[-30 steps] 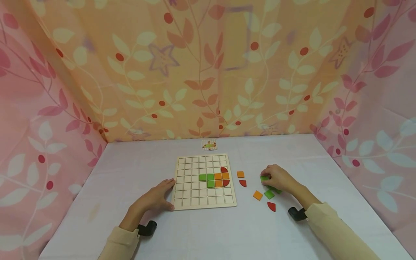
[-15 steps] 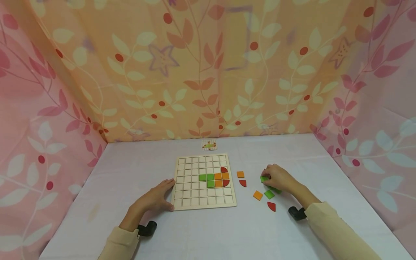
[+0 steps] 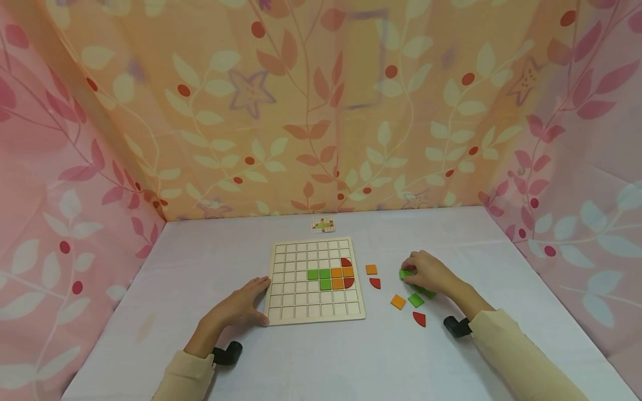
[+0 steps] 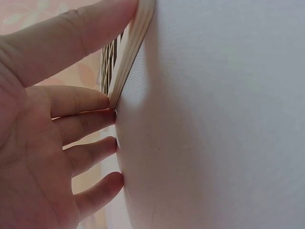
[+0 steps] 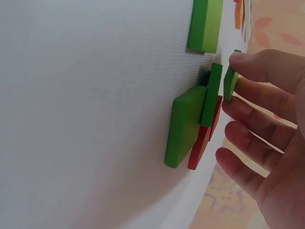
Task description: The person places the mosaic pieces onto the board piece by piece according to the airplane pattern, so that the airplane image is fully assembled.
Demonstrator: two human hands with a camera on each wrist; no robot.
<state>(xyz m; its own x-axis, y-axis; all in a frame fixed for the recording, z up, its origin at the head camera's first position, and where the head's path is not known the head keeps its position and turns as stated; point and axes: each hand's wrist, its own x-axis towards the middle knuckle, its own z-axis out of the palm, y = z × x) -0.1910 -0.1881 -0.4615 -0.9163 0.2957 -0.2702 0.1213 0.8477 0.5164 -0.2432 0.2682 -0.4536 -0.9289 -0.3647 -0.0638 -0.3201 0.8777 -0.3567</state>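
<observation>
A wooden grid board lies on the table with green, orange and red tiles set in several of its cells. At its left edge rests my left hand, thumb and fingers spread and touching the rim; the left wrist view shows the board's edge against the thumb and a fingertip. Right of the board, my right hand pinches a green square tile between thumb and fingers. Under that hand, in the right wrist view, lie more green tiles and red pieces, partly overlapping.
Between board and right hand lie an orange square and a red quarter-round. Nearer me are another orange square, a green square and a red quarter-round. A small pattern card lies behind the board.
My right hand has shifted very slightly up and left with the green tile between its fingers. The left hand and the board stay as they were.
</observation>
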